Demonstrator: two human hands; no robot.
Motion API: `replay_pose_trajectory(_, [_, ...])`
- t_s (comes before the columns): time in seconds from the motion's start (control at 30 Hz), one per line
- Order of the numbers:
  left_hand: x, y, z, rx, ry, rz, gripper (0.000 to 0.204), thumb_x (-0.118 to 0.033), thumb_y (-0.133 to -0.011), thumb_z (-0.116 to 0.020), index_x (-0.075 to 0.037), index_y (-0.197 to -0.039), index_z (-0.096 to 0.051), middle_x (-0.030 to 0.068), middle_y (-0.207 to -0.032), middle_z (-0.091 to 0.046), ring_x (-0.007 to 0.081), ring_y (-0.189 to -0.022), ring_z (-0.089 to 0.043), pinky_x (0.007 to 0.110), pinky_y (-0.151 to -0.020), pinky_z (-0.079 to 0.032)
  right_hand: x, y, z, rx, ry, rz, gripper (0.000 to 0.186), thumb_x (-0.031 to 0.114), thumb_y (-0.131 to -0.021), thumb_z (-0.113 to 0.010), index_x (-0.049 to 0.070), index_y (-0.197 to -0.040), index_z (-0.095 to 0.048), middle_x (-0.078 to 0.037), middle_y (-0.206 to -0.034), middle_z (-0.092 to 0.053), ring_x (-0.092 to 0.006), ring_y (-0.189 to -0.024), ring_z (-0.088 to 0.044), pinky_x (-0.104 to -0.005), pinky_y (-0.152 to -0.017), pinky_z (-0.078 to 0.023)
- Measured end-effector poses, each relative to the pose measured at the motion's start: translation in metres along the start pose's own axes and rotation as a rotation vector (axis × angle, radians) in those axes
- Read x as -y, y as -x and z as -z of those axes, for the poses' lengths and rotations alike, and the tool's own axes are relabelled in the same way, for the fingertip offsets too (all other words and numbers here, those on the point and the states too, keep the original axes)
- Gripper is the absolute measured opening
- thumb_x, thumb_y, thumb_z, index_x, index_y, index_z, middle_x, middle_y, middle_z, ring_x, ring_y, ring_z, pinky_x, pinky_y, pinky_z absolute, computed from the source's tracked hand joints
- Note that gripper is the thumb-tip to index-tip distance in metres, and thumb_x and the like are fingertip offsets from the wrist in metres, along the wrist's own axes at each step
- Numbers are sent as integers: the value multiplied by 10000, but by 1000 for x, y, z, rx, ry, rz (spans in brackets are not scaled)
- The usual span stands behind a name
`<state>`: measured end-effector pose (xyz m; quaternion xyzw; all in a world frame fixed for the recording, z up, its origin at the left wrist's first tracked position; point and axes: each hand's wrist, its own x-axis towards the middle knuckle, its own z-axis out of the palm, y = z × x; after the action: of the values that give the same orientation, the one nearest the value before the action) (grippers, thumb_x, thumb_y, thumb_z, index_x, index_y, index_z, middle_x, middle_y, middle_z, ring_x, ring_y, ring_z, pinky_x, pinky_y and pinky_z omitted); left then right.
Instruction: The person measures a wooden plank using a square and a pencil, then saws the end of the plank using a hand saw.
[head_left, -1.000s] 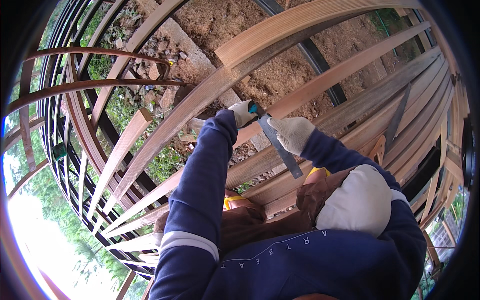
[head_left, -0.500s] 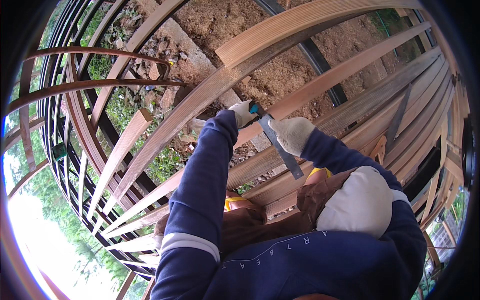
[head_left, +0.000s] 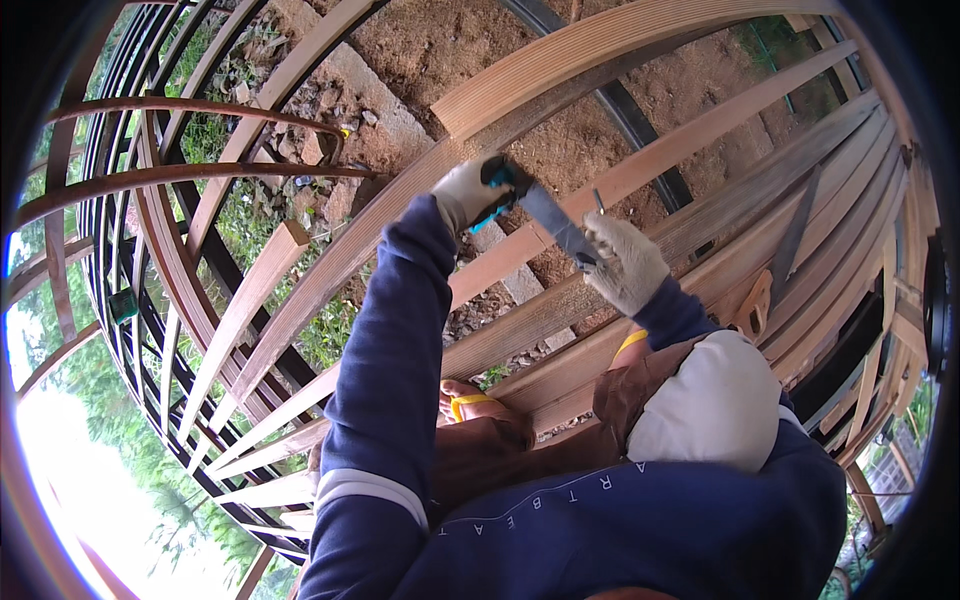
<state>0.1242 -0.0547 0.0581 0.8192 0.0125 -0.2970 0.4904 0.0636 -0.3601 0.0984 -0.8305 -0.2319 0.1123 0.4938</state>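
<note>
So, the left hand (head_left: pixel 467 193) is clamped on the dark-and-teal handle of what looks like a try square (head_left: pixel 553 222), its blade running over to the right hand (head_left: pixel 625 262), which seems closed around a thin dark stick (head_left: pixel 597 200) poking up past its fingers. The reddish plank (head_left: pixel 700 155) passes under the blade between both hands. I'd call it partway: tools are in hand, but any line there's too faint to call done, and can't tell what's left.
</note>
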Motion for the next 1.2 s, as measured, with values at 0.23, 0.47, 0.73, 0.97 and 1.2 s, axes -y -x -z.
replay_pose_trajectory(0.23, [-18, 6, 16, -196, 906, -161, 337, -231, -1064, -585, -17, -1322, -620, 101, -1213, -700, 177, -1055, -666, 327, -943, -540, -12, -29, 26, -92, 302, -29, 449, 140, -773, -785, 50, -1184, -626, -190, -962, -681, -405, -884, -690, -454, -788, -568])
replay_pose_trajectory(0.47, [132, 25, -63, 356, -37, 224, 565, -353, -904, -805, -66, -1350, -614, 87, -1239, -719, 174, -1097, -657, 351, -971, -516, -23, -5, 43, -218, 120, -288, 362, 131, -768, -778, 50, -1093, -639, -114, -893, -689, -270, -772, -684, -382, -740, -561])
replay_pose_trajectory(0.73, [115, 43, -86, 222, -207, 347, 609, -452, -804, -849, -43, -1227, -694, 152, -1103, -759, 291, -1037, -718, 396, -910, -538, -29, 21, 37, -199, 62, -364, 347, 116, -777, -773, 47, -1090, -639, -104, -899, -696, -243, -795, -690, -376, -758, -564])
replay_pose_trajectory(0.97, [62, 73, -102, 73, -414, 497, 867, -587, -767, -826, 2, -1334, -537, 242, -1228, -692, 373, -1141, -680, 445, -987, -538, -27, 12, 31, -171, 36, -427, 366, 102, -765, -774, 52, -1100, -635, -91, -887, -689, -228, -780, -689, -375, -739, -564])
replay_pose_trajectory(1.2, [34, 97, -126, -161, -595, 497, 998, -682, -761, -789, -32, -1448, -470, 193, -1420, -544, 363, -1337, -521, 465, -1123, -432, -24, 8, 23, -215, 77, -305, 422, 89, -752, -787, 54, -1146, -637, -94, -894, -680, -234, -758, -678, -373, -711, -566])
